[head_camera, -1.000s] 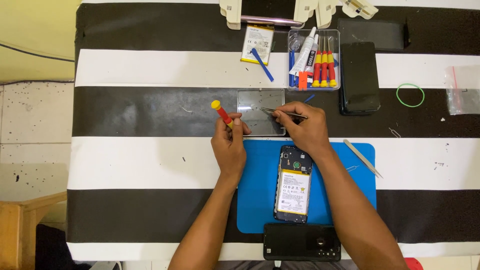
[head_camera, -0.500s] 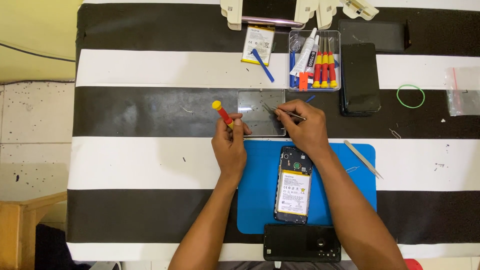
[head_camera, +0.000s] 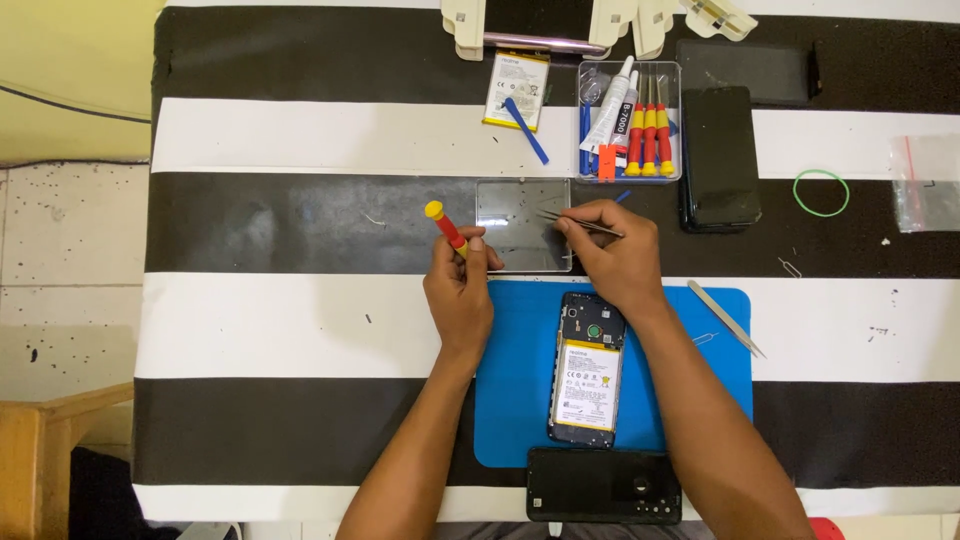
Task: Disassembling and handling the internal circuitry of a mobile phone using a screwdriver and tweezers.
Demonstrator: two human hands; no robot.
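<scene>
My left hand [head_camera: 460, 285] grips a small screwdriver with a red shaft and yellow cap [head_camera: 446, 228], tilted up to the left. My right hand [head_camera: 615, 255] pinches metal tweezers [head_camera: 578, 222], their tips over a clear rectangular tray [head_camera: 522, 222] on the black stripe. Just below my hands, an opened phone with its back off and battery showing [head_camera: 587, 368] lies on a blue work mat [head_camera: 520, 400].
A black phone back cover [head_camera: 603, 485] lies at the near edge. A clear box of screwdrivers and a glue tube [head_camera: 630, 122], a spare battery [head_camera: 517, 90], a dark phone [head_camera: 719, 157], a green rubber band [head_camera: 821, 192], a metal pry tool [head_camera: 726, 318] and a small plastic bag [head_camera: 925, 182] surround the mat.
Both hands have stayed over the clear tray; the tweezers have shifted only slightly. Nothing else has moved.
</scene>
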